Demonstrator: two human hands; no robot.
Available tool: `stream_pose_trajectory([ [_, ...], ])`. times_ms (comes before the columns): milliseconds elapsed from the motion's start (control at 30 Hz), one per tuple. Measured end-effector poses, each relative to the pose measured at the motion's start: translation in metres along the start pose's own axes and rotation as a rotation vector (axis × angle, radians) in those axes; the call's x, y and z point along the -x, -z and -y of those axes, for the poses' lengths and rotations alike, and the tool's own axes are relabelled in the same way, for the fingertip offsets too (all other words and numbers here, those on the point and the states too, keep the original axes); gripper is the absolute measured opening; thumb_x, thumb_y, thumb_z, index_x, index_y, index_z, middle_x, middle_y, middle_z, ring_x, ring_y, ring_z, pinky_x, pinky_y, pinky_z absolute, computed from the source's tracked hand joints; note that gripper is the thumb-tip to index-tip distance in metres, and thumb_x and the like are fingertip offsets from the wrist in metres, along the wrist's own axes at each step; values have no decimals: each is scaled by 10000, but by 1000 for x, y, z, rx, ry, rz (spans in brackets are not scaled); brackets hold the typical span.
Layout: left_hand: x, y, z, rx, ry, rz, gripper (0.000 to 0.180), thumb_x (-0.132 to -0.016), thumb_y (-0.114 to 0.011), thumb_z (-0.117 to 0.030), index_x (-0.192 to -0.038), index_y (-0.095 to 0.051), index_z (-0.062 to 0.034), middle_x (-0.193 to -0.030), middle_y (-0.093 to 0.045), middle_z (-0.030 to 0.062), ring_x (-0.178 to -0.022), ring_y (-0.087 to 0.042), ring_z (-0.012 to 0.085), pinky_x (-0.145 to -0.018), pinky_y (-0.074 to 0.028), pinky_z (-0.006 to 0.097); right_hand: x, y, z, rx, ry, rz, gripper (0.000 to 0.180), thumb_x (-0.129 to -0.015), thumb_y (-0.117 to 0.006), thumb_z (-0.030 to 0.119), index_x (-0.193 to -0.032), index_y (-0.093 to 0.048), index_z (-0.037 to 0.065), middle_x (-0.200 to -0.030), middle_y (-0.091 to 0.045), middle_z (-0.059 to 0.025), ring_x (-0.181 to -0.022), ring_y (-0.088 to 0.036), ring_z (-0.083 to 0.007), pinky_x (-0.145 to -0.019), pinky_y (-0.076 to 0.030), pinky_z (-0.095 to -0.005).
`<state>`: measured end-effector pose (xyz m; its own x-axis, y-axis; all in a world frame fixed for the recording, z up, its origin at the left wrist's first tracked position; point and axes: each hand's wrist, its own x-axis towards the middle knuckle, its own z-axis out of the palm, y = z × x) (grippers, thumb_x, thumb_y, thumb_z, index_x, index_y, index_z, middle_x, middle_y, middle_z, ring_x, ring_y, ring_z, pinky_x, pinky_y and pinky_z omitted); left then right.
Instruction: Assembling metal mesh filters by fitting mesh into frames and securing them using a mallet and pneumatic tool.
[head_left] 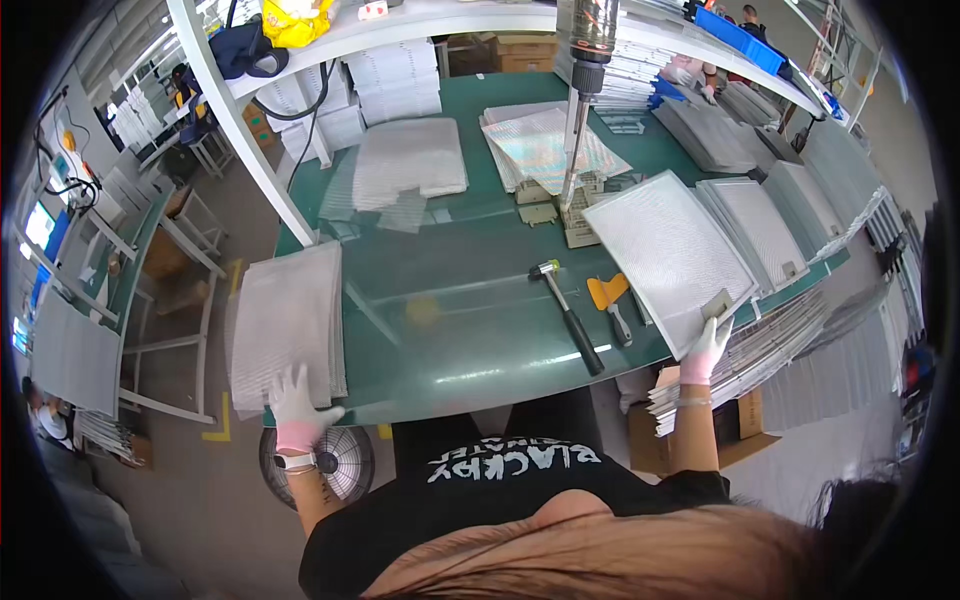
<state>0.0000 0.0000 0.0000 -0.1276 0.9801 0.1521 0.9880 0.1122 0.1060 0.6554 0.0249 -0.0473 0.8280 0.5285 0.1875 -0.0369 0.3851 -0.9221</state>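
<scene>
At the left end of the green surface (480,290), a stack of translucent sheets (290,300) is touched near its front edge by the gloved left hand (295,405), its fingers spread and released. Farther back, another sheet stack (410,160) is seen. Toward the middle, a black-handled hammer (578,335) is laid near an orange-bladed scraper (607,292), with an upright power screwdriver (593,35) beyond. On the right, a tilted white-framed panel (665,260) is grasped at its near right corner by the gloved right hand's (706,352) fingers.
</scene>
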Motion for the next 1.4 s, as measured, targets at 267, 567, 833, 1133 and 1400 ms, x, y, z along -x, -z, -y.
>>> stream_pose_trajectory([
  [267,-4,-34,38,119,-133,-89,712,-642,-810,-262,-1279,-563,-61,-1375,-492,180,-1276,-435,379,-1059,-362,473,-30,-40,-61,223,109,-282,645,-966,-465,175,-1482,-174,-81,-1496,-310,-257,-1349,-373,-323,-1131,-266,-352],
  [567,-11,-18,49,127,-214,-5,691,-588,-860,-263,-1216,-626,-96,-1317,-552,147,-1211,-494,361,-1022,-398,450,-68,-7,-77,432,33,-164,645,-936,-519,182,-1455,-223,-60,-1479,-338,-212,-1292,-429,-301,-1086,-344,-356],
  [833,-22,22,59,192,-284,-321,334,-840,-592,-101,-1165,-640,-38,-1144,-637,175,-1069,-579,364,-963,-433,464,-88,72,-82,1225,125,95,748,-893,-612,365,-1407,-311,-88,-1196,-577,-329,-1095,-572,-483,-967,-436,-430],
  [1133,5,57,-22,79,-405,-820,324,-739,-599,39,-1055,-644,-19,-1007,-658,138,-961,-620,334,-841,-492,417,51,-47,16,695,308,497,450,-933,-553,86,-1370,-479,6,-864,-631,-111,-751,-596,-186,-755,-491,-319],
  [1400,9,-20,-164,273,-610,-322,373,-726,-663,-152,-1083,-605,-59,-1100,-611,80,-1069,-575,268,-913,-464,409,172,-157,-11,208,-569,1172,585,-948,-585,183,-1437,-342,-29,-1083,-641,-173,-916,-655,-253,-845,-524,-356],
])
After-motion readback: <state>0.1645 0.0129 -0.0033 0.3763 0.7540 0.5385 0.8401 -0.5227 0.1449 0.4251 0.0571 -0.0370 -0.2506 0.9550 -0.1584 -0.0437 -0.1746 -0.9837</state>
